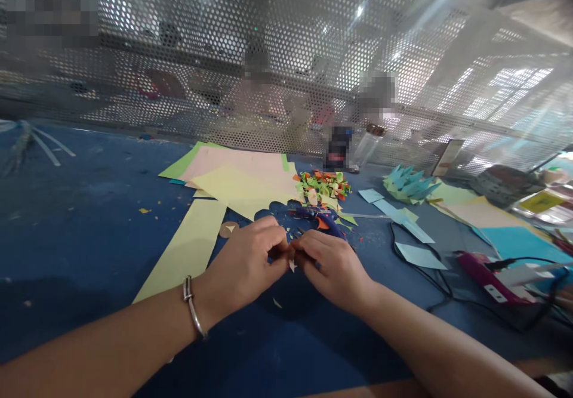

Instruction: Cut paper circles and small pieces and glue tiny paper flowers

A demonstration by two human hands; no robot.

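My left hand (255,253) and my right hand (333,267) meet at their fingertips over the blue table. Both are closed in a pinch on a small piece of pale paper (292,265), whose lower tip hangs below the fingers. Just beyond my right hand lies a blue and orange glue gun (329,221), a clear stick at its back. A round brown disc (229,229) with a pale scrap on it rests by my left hand. Under my left wrist, a long yellow-green paper strip (185,243) runs toward the back.
Large coloured sheets (242,174) lie ahead, beside a heap of orange and green paper bits (324,184). To the right are a folded blue paper piece (409,184), blue paper slips (421,256), black cables and a purple power strip (486,278). A perforated metal screen (290,46) closes the back.
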